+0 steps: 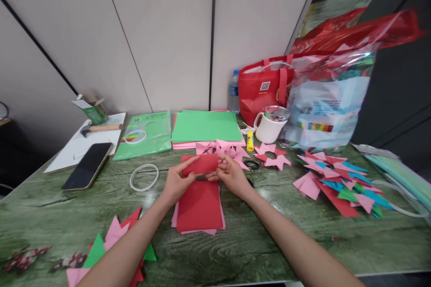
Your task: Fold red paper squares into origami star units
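Note:
Between my two hands is a red sheet of paper [201, 164], raised just above a stack of red and pink paper [199, 208] on the table. My left hand [179, 181] pinches the sheet's left side, thumb in front and fingers behind. At the right side, my right hand [232, 176] grips the same sheet, its fingers along the lower edge. A dark gap shows under that edge, between the thumbs. Just behind the hands lie folded pink paper pieces [222, 148].
A white ring [144, 177] and a phone [88, 166] lie to the left. Green sheets [206, 125], a glue stick [249, 141] and a white mug [270, 126] stand behind. Folded paper stars lie at right [336, 179] and front left [114, 233]. Bags [259, 89] line the back right.

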{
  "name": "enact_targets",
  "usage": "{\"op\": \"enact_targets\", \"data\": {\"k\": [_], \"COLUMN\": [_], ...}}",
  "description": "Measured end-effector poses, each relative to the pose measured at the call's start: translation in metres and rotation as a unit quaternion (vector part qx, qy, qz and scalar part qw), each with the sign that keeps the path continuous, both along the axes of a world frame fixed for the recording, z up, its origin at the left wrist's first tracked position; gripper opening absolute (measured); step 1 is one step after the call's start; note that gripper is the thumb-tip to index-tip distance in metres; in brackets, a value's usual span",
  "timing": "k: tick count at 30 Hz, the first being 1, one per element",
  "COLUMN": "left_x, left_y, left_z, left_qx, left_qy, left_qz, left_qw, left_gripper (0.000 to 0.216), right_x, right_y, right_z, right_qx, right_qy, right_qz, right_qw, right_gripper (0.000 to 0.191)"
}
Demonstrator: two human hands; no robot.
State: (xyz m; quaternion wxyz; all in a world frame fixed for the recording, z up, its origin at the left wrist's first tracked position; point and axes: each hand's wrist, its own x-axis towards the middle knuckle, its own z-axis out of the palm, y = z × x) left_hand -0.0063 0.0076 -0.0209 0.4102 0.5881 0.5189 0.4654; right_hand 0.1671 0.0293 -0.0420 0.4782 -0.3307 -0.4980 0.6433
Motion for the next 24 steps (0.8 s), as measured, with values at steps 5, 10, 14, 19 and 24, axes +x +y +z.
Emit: {"op": "enact_targets", "data": {"k": [5, 10, 14, 19, 24], "left_x": [0.001, 0.003, 0.006, 0.008, 0.006], "left_y": [0.003, 0.003, -0.001, -0.001, 0.004], "left_z": [-0.006, -0.002, 0.002, 0.002, 0.001], "left_qx": [-0.034, 0.007, 0.001, 0.022, 0.063], "left_qy": [-0.128, -0.211, -0.194, -0.181, -0.193], "left_qz": [-0.036, -0.058, -0.086, -0.028, 0.051], "left_qw": [0.991, 0.976, 0.977, 0.983, 0.978], "left_gripper": [0.055, 0.038, 0.039, 0.052, 0.059], "right_x": [0.003, 0.005, 0.003, 0.001, -0.001], "right_y": [0.004, 0.004, 0.000, -0.006, -0.011], "right_z": [-0.004, 0.004, 0.006, 0.005, 0.005], "right_qx": [0.020, 0.010, 0.040, 0.087, 0.157], "right_qy": [-0.011, 0.010, -0.008, -0.023, -0.085], "right_qz": [-0.019, -0.086, -0.096, -0.086, -0.110], "right_qw": [1.000, 0.996, 0.995, 0.992, 0.978], "right_gripper": [0.033, 0.025, 0.030, 0.030, 0.020]}}
